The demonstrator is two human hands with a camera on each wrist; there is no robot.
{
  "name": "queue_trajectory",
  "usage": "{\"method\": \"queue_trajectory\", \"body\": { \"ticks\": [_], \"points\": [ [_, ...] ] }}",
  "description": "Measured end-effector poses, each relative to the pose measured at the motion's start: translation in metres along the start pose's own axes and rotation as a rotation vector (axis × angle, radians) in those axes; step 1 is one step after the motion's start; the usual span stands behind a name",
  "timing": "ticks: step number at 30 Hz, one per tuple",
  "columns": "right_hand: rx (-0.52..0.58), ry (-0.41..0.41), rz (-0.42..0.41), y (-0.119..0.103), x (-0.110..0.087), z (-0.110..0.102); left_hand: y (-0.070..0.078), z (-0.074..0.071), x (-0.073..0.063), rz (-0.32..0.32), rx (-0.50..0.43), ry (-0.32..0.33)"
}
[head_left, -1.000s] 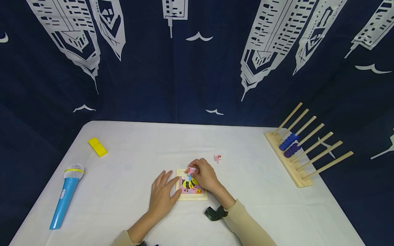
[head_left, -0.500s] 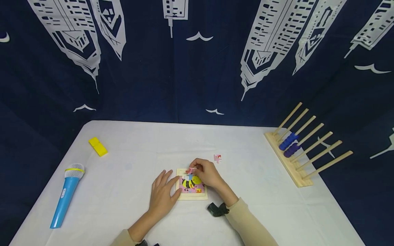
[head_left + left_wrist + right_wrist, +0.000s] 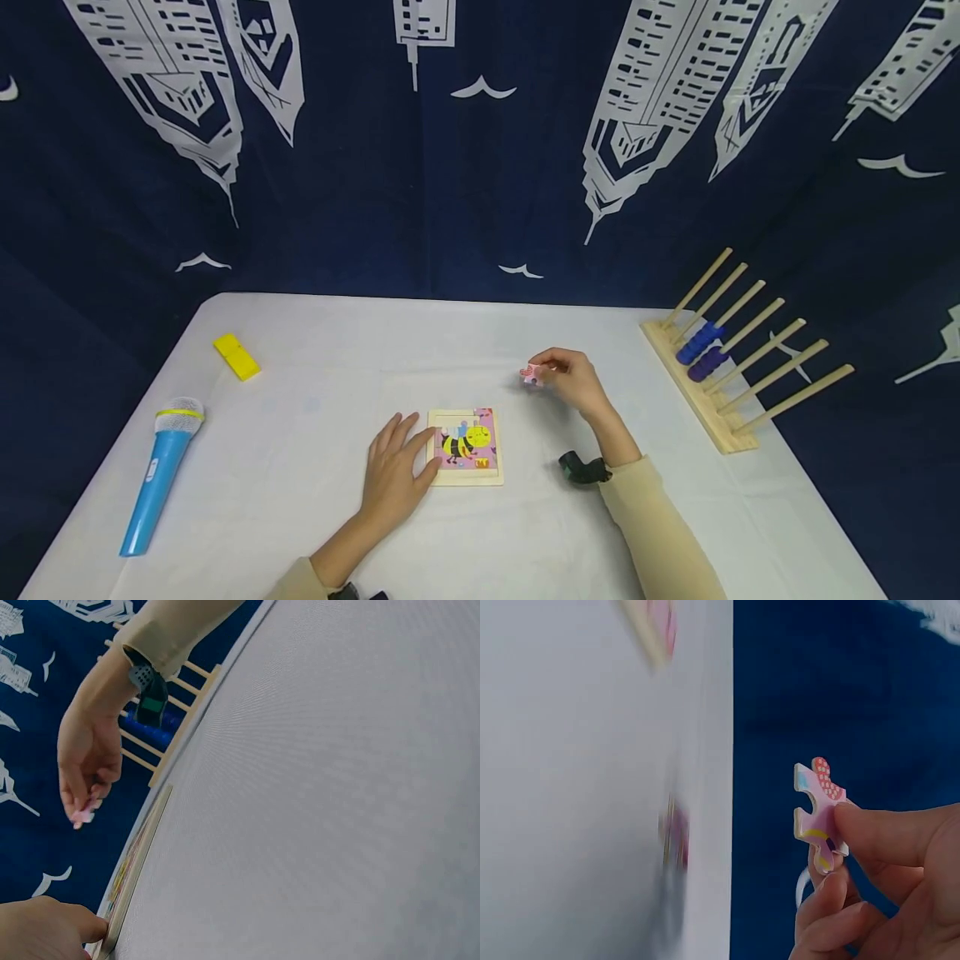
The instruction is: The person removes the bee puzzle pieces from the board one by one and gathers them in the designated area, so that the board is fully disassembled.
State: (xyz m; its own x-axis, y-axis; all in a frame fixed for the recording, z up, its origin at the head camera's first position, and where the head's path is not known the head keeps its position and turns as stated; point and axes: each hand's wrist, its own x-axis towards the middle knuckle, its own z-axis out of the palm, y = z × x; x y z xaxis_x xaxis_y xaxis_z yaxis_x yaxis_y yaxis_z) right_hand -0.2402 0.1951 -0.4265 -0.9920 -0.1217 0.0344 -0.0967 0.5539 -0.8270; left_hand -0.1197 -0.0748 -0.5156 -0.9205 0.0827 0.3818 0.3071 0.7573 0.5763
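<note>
A wooden bee puzzle (image 3: 465, 479) lies flat on the table, its recess showing bare wood at the upper left. My left hand (image 3: 397, 471) rests beside it with fingers spread, thumb and index fingertip touching the frame's left edge. Beyond the frame's upper right, my right hand (image 3: 573, 379) pinches a pink puzzle piece (image 3: 821, 817) between thumb and fingers, held above the table. The right wrist view shows tabs, a notch and a red dotted patch on that piece. Another loose puzzle piece (image 3: 676, 836) lies blurred on the table below; the right hand and its piece cover it in the head view.
A wooden peg rack (image 3: 701, 387) with blue and purple beads stands at the table's right edge. On the left lie a blue toy microphone (image 3: 157, 492) and a yellow block (image 3: 237, 357). A dark patterned curtain (image 3: 360, 192) hangs behind the white table (image 3: 337, 350).
My right hand has lifted the puzzle piece off the frame's upper part and carried it right and away, over the loose piece. My left hand stays at the frame.
</note>
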Motion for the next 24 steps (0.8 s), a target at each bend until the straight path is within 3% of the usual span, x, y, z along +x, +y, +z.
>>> {"method": "queue_trajectory", "body": {
  "ticks": [5,14,24],
  "points": [
    [-0.035,-0.012,0.049,0.02,0.011,-0.02,-0.001,-0.001,0.001,-0.007,0.004,-0.004],
    [-0.136,-0.103,0.157,0.042,0.022,-0.023,-0.001,-0.001,0.001,-0.002,0.004,-0.003],
    [-0.208,-0.08,0.141,0.055,0.026,-0.018,0.0,-0.001,0.0,-0.001,0.004,-0.006]
  ]
}}
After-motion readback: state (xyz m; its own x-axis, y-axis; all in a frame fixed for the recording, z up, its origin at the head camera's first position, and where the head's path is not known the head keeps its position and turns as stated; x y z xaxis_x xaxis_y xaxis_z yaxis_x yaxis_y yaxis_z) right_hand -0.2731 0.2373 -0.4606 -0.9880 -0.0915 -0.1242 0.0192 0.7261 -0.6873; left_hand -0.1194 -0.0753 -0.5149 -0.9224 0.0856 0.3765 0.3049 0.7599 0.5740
